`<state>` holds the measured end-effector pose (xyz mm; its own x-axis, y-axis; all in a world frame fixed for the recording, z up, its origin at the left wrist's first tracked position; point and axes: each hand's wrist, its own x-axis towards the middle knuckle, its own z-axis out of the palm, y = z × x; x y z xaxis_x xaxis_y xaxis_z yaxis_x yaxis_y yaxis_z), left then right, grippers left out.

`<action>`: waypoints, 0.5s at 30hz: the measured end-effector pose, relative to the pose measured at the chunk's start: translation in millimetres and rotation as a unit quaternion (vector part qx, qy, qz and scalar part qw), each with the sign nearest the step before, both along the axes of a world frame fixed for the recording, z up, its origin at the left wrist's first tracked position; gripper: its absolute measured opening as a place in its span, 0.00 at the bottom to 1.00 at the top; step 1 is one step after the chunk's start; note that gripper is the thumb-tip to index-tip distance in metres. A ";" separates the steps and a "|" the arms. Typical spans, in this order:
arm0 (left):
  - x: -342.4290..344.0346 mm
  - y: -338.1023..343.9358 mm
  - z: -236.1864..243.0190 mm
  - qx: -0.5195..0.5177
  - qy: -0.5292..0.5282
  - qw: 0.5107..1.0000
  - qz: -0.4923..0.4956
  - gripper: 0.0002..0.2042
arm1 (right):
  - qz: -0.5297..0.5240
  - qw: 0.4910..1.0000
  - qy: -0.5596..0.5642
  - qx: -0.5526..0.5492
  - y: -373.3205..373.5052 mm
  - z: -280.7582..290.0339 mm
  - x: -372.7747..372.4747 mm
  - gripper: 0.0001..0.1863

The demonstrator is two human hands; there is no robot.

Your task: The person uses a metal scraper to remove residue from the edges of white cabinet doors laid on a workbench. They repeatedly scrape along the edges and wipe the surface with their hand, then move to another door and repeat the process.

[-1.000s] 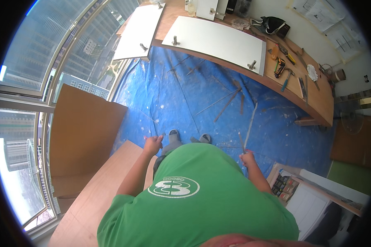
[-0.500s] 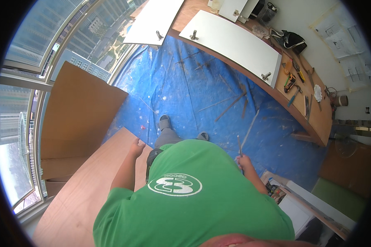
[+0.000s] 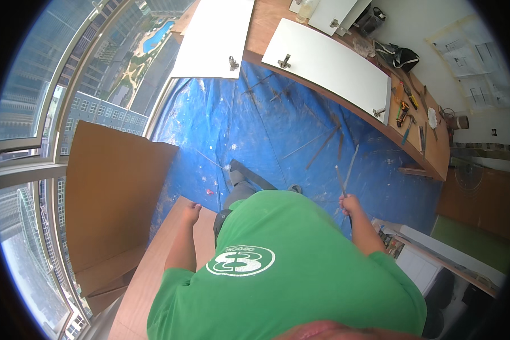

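My left hand (image 3: 191, 212) hangs with fingers curled, nothing visible in it, over a pale plywood sheet (image 3: 160, 269). My right hand (image 3: 348, 205) grips a long, thin metal-looking strip (image 3: 340, 180) that points forward. Below, my grey-clad left foot (image 3: 238, 177) is forward on the blue tarp (image 3: 289, 124); a dark flat band (image 3: 258, 177) lies across it or beside it, its nature unclear. My right slipper (image 3: 294, 187) shows past my green shirt.
A brown board (image 3: 113, 198) leans at the left windows. Ahead, white hinged panels (image 3: 328, 68) rest on a long wooden bench (image 3: 433, 158) with pliers, a hammer (image 3: 408, 127) and other tools. A low white cabinet (image 3: 419, 260) stands right. Loose strips lie on the tarp.
My left foot has stepped forward, and a dark band has appeared by it. My left hand has moved back and curled; my right hand, still holding the strip, has risen slightly forward.
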<state>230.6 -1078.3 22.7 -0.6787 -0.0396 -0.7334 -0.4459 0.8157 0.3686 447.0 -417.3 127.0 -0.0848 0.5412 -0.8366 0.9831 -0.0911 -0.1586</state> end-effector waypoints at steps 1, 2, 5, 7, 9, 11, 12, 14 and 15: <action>-26.6 2.0 4.2 0.005 0.011 1.000 -0.013 0.27 | 0.000 1.000 -0.003 -0.001 -6.1 5.2 -9.1 0.13; -55.3 8.2 12.9 0.010 0.025 0.999 -0.026 0.27 | 0.000 1.000 -0.004 0.002 -12.1 11.1 -20.6 0.13; -130.2 20.4 17.4 0.035 0.087 0.993 -0.066 0.25 | 0.009 1.000 -0.001 0.004 -28.7 15.8 -45.3 0.14; -173.4 40.1 20.3 0.049 0.112 0.988 -0.090 0.23 | 0.020 1.000 0.003 0.008 -33.1 14.8 -55.7 0.14; -207.3 85.6 37.1 0.053 0.109 0.986 -0.118 0.22 | -0.005 1.000 0.004 0.015 -36.9 18.0 -55.9 0.14; -227.5 124.8 51.3 0.107 0.114 0.979 -0.127 0.22 | -0.031 0.999 0.007 0.011 -41.8 19.9 -59.4 0.14; -236.6 141.7 56.0 0.132 0.118 0.975 -0.131 0.22 | -0.045 0.999 0.011 0.005 -45.3 17.2 -59.8 0.14; -250.0 174.9 64.2 0.141 0.114 0.972 -0.147 0.22 | -0.062 0.998 0.010 -0.011 -49.6 10.7 -60.9 0.14; -253.7 191.0 67.5 0.147 0.111 0.970 -0.155 0.21 | -0.066 0.998 0.003 -0.020 -50.1 3.2 -58.7 0.14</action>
